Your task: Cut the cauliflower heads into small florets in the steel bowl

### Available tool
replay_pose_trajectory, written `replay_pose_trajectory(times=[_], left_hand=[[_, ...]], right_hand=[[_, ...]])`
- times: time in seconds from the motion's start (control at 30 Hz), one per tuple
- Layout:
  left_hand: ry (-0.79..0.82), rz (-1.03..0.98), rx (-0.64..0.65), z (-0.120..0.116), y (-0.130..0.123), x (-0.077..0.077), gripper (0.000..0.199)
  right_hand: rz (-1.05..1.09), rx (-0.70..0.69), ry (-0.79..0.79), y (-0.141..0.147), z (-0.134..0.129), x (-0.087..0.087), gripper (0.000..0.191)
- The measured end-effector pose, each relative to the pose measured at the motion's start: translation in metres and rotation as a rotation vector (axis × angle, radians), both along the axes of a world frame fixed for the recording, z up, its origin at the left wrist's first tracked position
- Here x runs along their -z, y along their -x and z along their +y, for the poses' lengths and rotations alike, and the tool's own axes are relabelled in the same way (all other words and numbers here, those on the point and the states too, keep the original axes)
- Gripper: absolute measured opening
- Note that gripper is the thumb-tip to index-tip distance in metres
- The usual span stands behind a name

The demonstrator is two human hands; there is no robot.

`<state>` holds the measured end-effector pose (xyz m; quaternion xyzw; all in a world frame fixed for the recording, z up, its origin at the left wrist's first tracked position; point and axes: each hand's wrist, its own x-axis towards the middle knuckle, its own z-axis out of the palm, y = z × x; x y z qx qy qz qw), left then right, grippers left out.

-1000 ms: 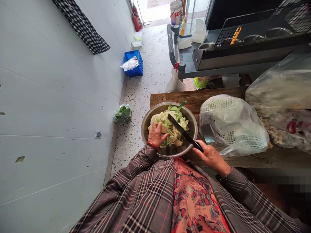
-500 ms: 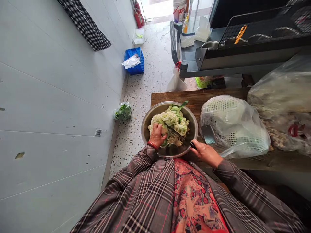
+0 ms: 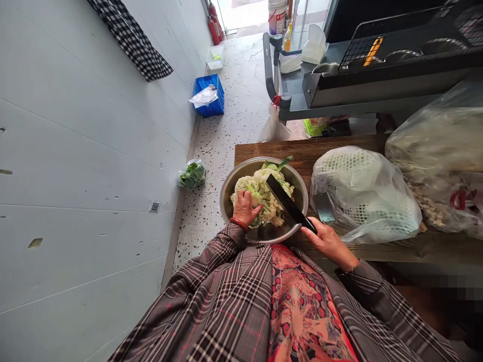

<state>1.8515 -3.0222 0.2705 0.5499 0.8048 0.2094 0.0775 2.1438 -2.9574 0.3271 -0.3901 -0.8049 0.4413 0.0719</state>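
Pale cauliflower [image 3: 260, 192] with green stems and leaves fills much of a round metal bowl [image 3: 225, 193] on the wooden table. My left hand [image 3: 244, 207] grips a cauliflower piece at the bowl's left side, thumb and fingers around it. My right hand [image 3: 327, 240], at the lower right of the bowl, is closed on the handle of a kitchen knife [image 3: 287, 200]. The dark, broad blade slants up and left over the cauliflower, its flat side showing. Whether the blade touches the cauliflower I cannot tell.
Right of the bowl, a plastic bag [image 3: 366, 193] wraps a perforated basket on the wooden table [image 3: 271, 149]. More filled bags [image 3: 441, 146] lie farther right. A grey cart [image 3: 296, 98] stands behind. On the floor are a bag of greens [image 3: 191, 174] and a blue crate [image 3: 215, 106] along the wall.
The knife has come up out of the cauliflower and turned so its flat side shows. My right hand has shifted slightly right and down; the cauliflower's cut stems now show more.
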Motion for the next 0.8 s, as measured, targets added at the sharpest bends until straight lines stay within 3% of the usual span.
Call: replay_pose_trajectory(times=[0.17,0.37,0.6,0.7,0.8], left_hand=[[-0.025,-0.04,0.015,0.005,0.008,-0.01,0.047],[-0.076,-0.018,0.016,0.006,0.018,-0.038,0.047],[-0.208,0.004,0.104,0.002,0.029,-0.069,0.051],[-0.213,-0.006,0.155,-0.003,0.034,-0.065,0.051],[-0.179,-0.037,0.21,-0.008,0.041,-0.048,0.053]], right_hand=[[0.054,0.175,0.122,-0.012,-0.007,-0.014,0.043],[0.11,0.357,0.224,-0.026,-0.01,-0.012,0.043],[0.045,0.414,0.191,-0.026,-0.01,-0.01,0.048],[0.023,0.396,0.172,-0.024,-0.007,-0.006,0.054],[0.019,0.386,0.17,-0.02,-0.003,-0.003,0.056]])
